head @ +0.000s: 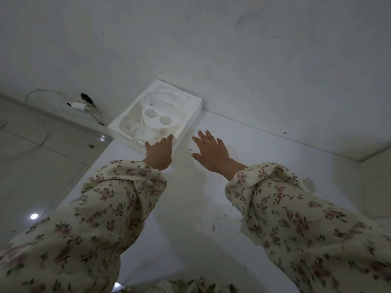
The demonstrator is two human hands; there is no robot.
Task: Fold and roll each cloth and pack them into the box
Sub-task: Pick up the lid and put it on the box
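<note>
A white box point(191, 118) with a moulded insert of round hollows lies on the white table point(264, 166), against the wall at the far left corner. My left hand point(159, 152) rests on the box's near corner, fingers curled over the rim. My right hand point(210, 151) hovers just right of the box, palm down, fingers spread, holding nothing. Both arms wear cream floral sleeves. No cloth shows on the table.
A white wall point(232, 49) rises right behind the table. Left of the table lies a tiled floor point(31, 166) with a white cable and a plug adapter point(81, 105). Small crumbs point(218, 216) dot the tabletop between my arms.
</note>
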